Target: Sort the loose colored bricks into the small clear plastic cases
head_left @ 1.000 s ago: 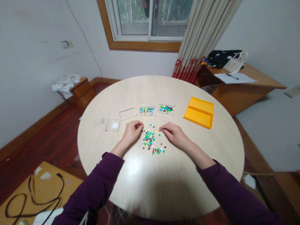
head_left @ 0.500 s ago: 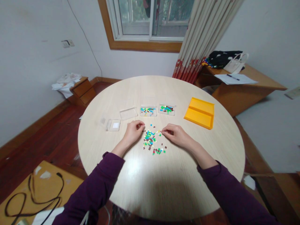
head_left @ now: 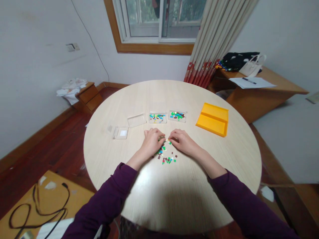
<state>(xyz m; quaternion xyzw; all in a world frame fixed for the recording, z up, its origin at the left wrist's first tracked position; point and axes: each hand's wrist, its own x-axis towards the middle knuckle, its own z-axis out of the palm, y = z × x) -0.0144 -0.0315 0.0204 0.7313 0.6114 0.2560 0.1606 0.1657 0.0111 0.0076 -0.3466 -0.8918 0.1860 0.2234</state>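
Here, loose pieces (head_left: 169, 160) lie askew, long axes mixed; left hand (head_left: 153, 142), right hand (head_left: 182, 141): fingers' closure unclear.

my sleeves (head_left: 109, 192) are matt purple cloth. the round table (head_left: 179, 196) has a smooth, faintly glossy wood-grain surface; the small coloured pieces (head_left: 169, 160) look like plastic, the yellow two-part tray (head_left: 211, 124) smooth opaque plastic, the rectangular box (head_left: 136, 120) clear plastic.

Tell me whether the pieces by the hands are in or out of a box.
Out: the small pieces lie loose, scattered directly on the tabletop.
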